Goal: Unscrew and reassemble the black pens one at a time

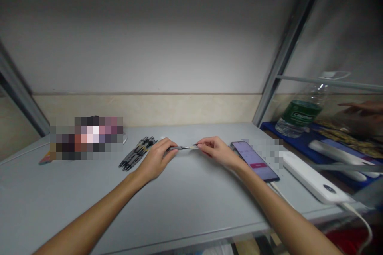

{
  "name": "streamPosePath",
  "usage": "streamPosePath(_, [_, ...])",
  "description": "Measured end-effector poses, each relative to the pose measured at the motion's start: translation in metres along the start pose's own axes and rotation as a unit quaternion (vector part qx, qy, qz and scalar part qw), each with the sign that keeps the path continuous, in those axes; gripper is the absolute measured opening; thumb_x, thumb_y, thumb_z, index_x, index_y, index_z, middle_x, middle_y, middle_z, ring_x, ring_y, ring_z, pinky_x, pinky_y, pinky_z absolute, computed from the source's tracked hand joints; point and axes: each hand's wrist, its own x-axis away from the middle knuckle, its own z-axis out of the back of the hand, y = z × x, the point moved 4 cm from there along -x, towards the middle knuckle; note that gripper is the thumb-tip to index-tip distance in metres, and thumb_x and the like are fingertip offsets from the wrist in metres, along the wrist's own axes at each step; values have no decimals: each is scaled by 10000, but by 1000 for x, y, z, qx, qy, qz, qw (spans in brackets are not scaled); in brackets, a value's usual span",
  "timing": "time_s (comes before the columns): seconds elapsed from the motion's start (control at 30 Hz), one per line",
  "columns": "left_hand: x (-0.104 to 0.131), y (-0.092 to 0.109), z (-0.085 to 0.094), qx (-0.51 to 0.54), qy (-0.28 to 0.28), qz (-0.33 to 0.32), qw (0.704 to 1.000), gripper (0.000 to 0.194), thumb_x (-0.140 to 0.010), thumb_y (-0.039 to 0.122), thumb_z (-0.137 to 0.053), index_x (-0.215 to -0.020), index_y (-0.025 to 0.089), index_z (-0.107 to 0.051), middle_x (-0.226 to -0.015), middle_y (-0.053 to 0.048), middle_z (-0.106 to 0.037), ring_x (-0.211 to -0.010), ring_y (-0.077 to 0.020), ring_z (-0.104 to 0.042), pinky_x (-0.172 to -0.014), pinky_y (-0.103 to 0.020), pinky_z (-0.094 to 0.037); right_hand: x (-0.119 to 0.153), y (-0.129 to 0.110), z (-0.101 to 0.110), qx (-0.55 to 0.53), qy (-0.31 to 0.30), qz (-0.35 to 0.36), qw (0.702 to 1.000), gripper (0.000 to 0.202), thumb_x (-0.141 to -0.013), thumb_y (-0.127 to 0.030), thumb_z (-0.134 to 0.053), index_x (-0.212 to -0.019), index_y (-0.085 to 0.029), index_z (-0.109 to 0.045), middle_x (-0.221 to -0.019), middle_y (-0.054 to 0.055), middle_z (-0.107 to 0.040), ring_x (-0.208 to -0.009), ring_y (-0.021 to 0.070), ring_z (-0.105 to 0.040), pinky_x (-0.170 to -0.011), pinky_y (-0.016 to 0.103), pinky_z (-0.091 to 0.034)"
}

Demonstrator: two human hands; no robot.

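Observation:
Above the middle of the grey table, my left hand [160,155] is closed on a dark pen barrel, gripping it between thumb and fingers. A thin, shiny pen refill [187,147] spans the gap between my two hands. My right hand [214,149] pinches a small black pen piece [195,145] at the refill's right end; whether this piece is off the refill or around it, I cannot tell. Just left of my left hand lies a pile of several grey and black pens [137,154], partly hidden by that hand.
A lit phone [255,161] with a cable lies right of my right hand, beside a white power bank [314,179]. Beyond the metal frame [277,67] are a large water bottle [302,111] and another person's hand [363,108]. Blurred-out items [89,137] sit at the left.

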Motion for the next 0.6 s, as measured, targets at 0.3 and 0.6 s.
streamPosePath(0.3, [-1,-8,9,17,66,41,997,216,-855,355,-526,-918,185,-642,-847,-37,-650,-790,-159,-579,-727,-279,-427,-2,3,13,-6,117,-2,993,388,-681,-458,-670,-802,-90,-695,-495,-42,-409,-487,76,-294,-468,228,-199])
streamPosePath(0.6, [0,-17,12,36,91,67,993,230,-865,349,-506,-952,182,-639,-895,-49,-663,-819,-165,-596,-753,-287,-455,-1,4,15,-15,76,4,997,369,-744,-446,-617,-854,-99,-680,-534,-24,-458,-493,85,-366,-463,223,-252])
